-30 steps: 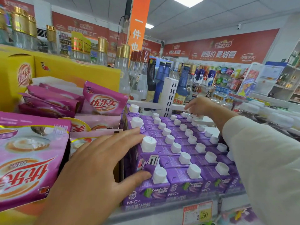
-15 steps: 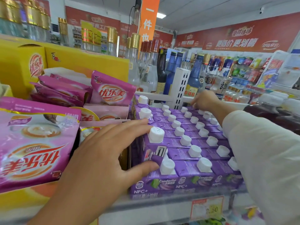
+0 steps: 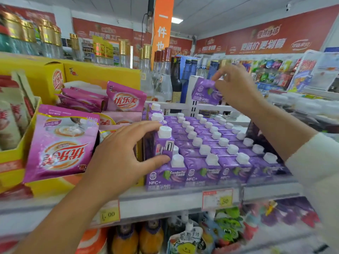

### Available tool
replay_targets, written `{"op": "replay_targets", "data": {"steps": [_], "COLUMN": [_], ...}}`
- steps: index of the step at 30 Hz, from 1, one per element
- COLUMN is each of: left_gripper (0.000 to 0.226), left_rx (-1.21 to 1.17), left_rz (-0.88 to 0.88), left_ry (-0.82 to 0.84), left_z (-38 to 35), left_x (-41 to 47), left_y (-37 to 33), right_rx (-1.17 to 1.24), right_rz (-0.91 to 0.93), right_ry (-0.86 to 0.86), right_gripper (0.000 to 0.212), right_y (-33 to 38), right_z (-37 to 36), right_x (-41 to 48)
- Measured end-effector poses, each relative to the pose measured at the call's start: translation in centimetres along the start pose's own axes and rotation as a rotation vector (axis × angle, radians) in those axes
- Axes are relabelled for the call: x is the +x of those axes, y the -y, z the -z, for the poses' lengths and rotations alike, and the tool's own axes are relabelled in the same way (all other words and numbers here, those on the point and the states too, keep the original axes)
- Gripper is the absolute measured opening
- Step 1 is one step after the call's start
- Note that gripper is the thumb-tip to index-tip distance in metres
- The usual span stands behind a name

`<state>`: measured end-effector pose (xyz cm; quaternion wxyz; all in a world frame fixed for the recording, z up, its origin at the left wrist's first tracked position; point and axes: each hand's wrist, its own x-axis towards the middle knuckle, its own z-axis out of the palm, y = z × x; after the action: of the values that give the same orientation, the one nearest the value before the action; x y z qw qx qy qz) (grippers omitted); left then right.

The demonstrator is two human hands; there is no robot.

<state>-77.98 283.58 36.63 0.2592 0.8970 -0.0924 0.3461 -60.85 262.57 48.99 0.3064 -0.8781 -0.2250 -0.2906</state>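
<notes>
right hand [image 3: 236,87] up in the air past the far end of the block, fingers and thumb pinched on a purple juice carton, the lifted carton [image 3: 206,92]. it's clear of the shelf [image 3: 165,200], label facing the camera, cap hidden by the fingers. left hand [image 3: 117,158] low and nearer, clamped on the front-left carton [image 3: 165,143]: fingers over the top by its white cap, thumb pressed on its front edge. that carton sits higher than its neighbours, side panel turned out. the carton rows [image 3: 211,143] run between the two hands, caps up and packed tight, touching.

likely restocking or re-facing. the right hand's grip looks like a top pinch so the carton clears the close-packed rows. the left hand looks to brace the end column so it doesn't tip or slide.

milk tea pouches [image 3: 60,143] just left of the left hand, price tag [image 3: 217,198] on the shelf edge below the rows, glass bottles [image 3: 146,70] behind, left of the right hand.
</notes>
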Motion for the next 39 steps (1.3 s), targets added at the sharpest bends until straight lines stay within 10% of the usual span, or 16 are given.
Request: {"op": "replay_targets", "data": {"steps": [8,13,20,33,39], "left_gripper": [0.05,0.053,0.046,0.042,0.03], "left_rx": [-0.089,-0.809,-1.219,-1.317,-1.247], "left_rz": [-0.141,0.289,0.707,0.806,0.708], "left_ry": [-0.139,0.386,0.328,0.251,0.237], "left_z": [0.4,-4.7,-7.7,-8.5,-8.6], "left_x": [-3.5,-9.4,-13.7,-15.6,-15.7], "left_y": [-5.2,-7.3,-7.9,-8.0,-8.8], "right_rx": [0.519,0.655,0.87,0.913,0.978], "right_rz": [-0.029,-0.226,-0.387,-0.481,-0.429], "right_ry": [0.045,0.168,0.278,0.126,0.243], "right_gripper": [0.018,0.019,0.022,0.023,0.064], "right_y": [2.1,0.3,-1.6,-2.2,-1.3], "right_z": [4.6,1.5,-0.7,-2.5,-2.6], "right_x": [-17.0,-24.4,-30.9,-33.7,-34.4]}}
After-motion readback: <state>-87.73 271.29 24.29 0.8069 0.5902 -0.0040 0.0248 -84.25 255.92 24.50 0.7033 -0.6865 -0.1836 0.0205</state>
